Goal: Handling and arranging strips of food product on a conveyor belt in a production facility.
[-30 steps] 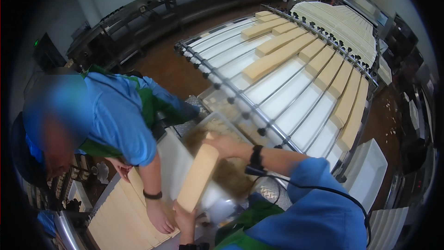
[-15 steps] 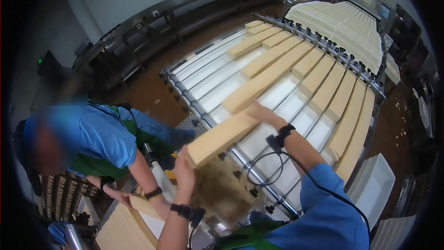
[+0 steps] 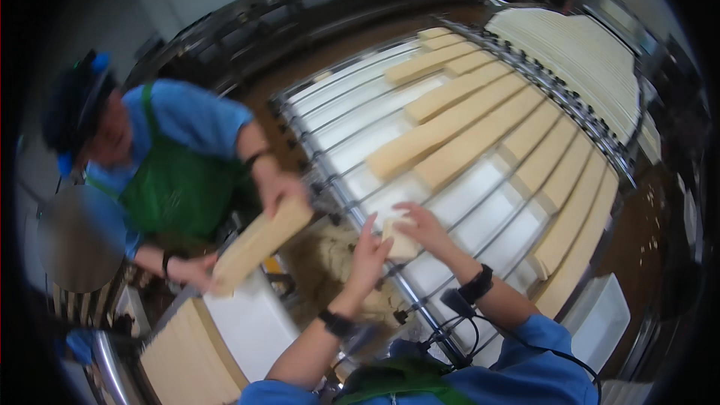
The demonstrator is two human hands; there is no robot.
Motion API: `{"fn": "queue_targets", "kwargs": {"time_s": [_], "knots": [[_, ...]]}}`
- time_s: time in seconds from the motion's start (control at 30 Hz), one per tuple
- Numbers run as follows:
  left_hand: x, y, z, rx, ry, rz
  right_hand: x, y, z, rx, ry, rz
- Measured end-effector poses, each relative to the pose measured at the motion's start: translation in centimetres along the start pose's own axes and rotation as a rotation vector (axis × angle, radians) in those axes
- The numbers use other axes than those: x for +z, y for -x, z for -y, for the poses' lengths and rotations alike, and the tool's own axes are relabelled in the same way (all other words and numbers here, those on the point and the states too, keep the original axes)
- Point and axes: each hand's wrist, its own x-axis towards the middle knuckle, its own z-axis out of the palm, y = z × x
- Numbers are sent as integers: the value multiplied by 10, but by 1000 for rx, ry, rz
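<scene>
The left hand (image 3: 367, 259) and right hand (image 3: 422, 229) grip a small pale block (image 3: 401, 247) between them, by the table's near rail (image 3: 421, 309)! Beyond, long blocks (image 3: 480, 139) already line the lanes; white stretches remain uncovered. A co-worker (image 3: 184, 187) holds another.

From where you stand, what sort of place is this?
Probably a food-production workroom: long pale blocks lie in rows on a white table, and a co-worker wears a green apron.
</scene>
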Motion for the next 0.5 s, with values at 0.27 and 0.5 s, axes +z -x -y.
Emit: {"fn": "queue_targets", "kwargs": {"time_s": [0.27,0.5], "knots": [[-177,260,59,-86,-714,-781,181,22,-18,-448,1041,641],[-235,428,145,-447,-776,-1518,386,12,-75,-639,890,1083]]}}
